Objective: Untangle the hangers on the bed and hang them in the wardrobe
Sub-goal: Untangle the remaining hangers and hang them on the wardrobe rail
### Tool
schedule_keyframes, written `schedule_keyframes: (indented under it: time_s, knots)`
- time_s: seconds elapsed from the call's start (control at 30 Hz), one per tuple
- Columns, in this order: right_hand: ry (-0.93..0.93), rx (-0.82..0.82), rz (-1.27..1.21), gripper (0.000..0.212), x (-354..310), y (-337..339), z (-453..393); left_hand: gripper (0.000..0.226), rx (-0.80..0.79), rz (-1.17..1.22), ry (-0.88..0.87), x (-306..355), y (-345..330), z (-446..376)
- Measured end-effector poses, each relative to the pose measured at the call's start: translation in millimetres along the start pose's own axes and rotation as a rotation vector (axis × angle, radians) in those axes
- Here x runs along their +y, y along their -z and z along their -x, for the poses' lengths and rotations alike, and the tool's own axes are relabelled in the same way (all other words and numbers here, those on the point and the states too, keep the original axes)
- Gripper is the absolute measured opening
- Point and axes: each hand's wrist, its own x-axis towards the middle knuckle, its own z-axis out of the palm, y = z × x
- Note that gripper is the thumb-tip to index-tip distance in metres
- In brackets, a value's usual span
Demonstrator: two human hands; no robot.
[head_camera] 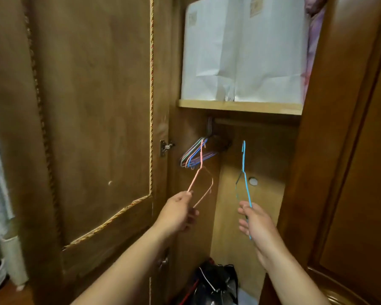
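Note:
I face an open wooden wardrobe. My left hand (179,213) pinches the lower corner of a pink wire hanger (201,172), whose hook reaches up among several coloured hangers (193,155) hung at the left end of the wooden rail (255,122). My right hand (254,223) grips a blue wire hanger (244,172) by its lower part. That hanger stands nearly upright, its hook well below the rail and to the right of the hung bunch.
The open left door (92,106) has gold rope trim; the right door (350,150) stands close beside my right arm. White paper bags (242,51) fill the shelf (240,106) above the rail. Dark bags (216,282) lie on the wardrobe floor.

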Motion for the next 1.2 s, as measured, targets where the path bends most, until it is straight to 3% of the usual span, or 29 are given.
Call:
schedule_keyframes:
  time_s: [0.23, 0.63, 0.77, 0.87, 0.97, 1.2]
  knots:
    - [0.043, 0.149, -0.008, 0.020, -8.4, -40.6, -98.4, 0.027, -0.122, 0.005, -0.087, 26.5, 9.7, -144.7]
    - [0.010, 0.285, 0.017, 0.020, -8.0, -82.7, -161.6, 0.026, -0.268, -0.061, -0.156, 75.3, -22.1, -304.9]
    - [-0.010, 0.284, 0.030, 0.022, -8.9, -82.9, -178.3, 0.028, -0.232, -0.085, -0.056, 72.4, -19.9, -327.3]
    - [-0.007, 0.297, 0.027, 0.021, -11.6, -85.6, -187.4, 0.037, -0.168, -0.246, -0.161, 47.3, -21.4, -358.3]
    - [0.021, 0.284, 0.018, 0.020, -18.6, -92.5, -192.9, 0.038, -0.114, -0.278, -0.139, 32.3, -20.8, -381.8]
    - [0.146, 0.313, 0.117, 0.020, -25.9, -117.9, -219.4, 0.054, -0.221, -0.501, -0.112, 52.7, 7.3, -336.3]
